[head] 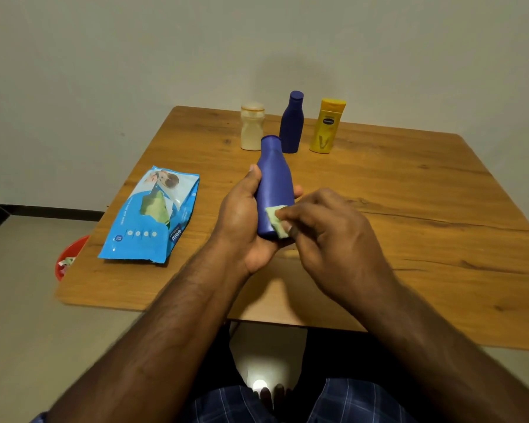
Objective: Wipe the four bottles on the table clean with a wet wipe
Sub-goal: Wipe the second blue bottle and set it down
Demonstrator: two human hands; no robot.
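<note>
1. Right now the person sits at a wooden table (pixel 409 209), and both hands are close together above its near middle, busy with one blue bottle (pixel 274 184).
2. The left hand (pixel 245 227) grips that blue bottle from the left and underneath, thumb lying up along its side and fingertips showing past its right edge; the bottle is lifted off the table and tilts away, cap end pointing toward the far side.
3. The right hand (pixel 327 236) pinches a small folded, pale green wet wipe (pixel 277 219) between thumb and fingers and presses it against the lower right part of the held bottle, near its base.
4. Three more bottles stand upright in a row near the far edge of the table, well apart from the hands: a cream-coloured bottle (pixel 252 126) with a pale cap on the left, a second dark blue bottle (pixel 291 123) in the middle, and a yellow lotion bottle (pixel 327 126) on the right.
5. The held bottle's cap end overlaps the gap between the cream-coloured one and the dark blue one from where I stand.
6. To the left of the hands a blue pack of wet wipes (pixel 147 218) lies flat on the table, a green wipe showing at its opening.
7. Beyond the table's left edge, lower down, part of a red bowl (pixel 69 257) shows, with some scraps in it.
</note>
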